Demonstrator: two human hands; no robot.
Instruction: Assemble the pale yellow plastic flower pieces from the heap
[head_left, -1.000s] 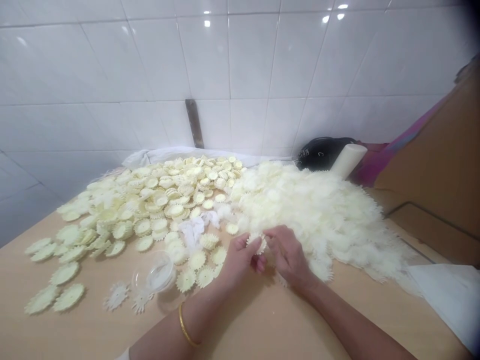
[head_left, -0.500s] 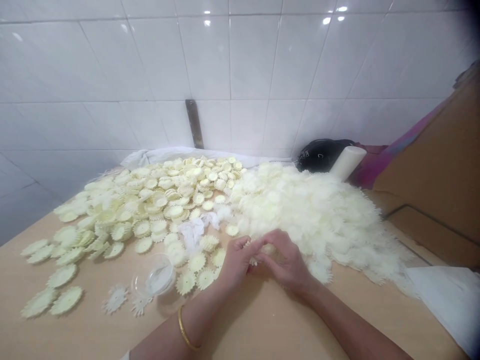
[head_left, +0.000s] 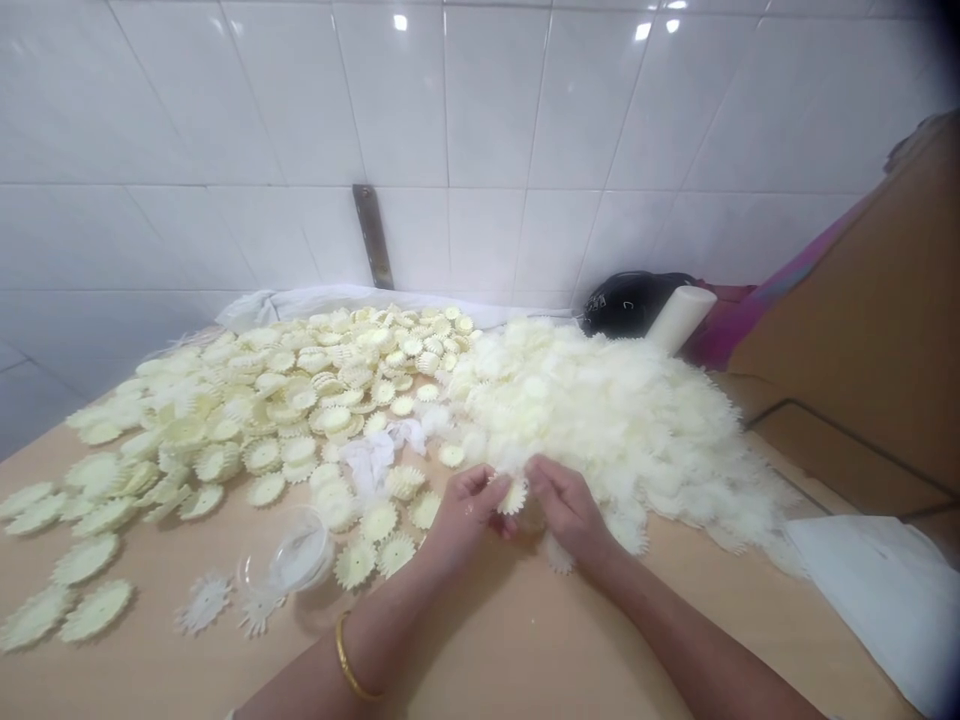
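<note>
My left hand (head_left: 466, 508), with a gold bangle on the wrist, is closed on a small cream flower-shaped disc (head_left: 514, 497) with a toothed edge. Close beside the disc, my right hand (head_left: 571, 505) is pinched, and whatever its fingers hold is hidden. A thin translucent petal-edged piece (head_left: 559, 555) shows just below the right fingers. Left of my hands stands a clear round tub (head_left: 301, 552) with something whitish in it. Several cream toothed discs (head_left: 377, 521) lie between the tub and my left hand.
A big pile of cream discs (head_left: 255, 400) spreads on the left. Sheer white petal pieces (head_left: 600, 400) are heaped on the right. Behind them are a black bundle (head_left: 630, 300) and a white roll (head_left: 681, 318). A cardboard box (head_left: 862, 330) and white sheet (head_left: 870, 590) are at right.
The cream disc in my left hand has turned its face into view. My right fingers have drawn slightly away from the left ones. The whole view has shifted slightly.
</note>
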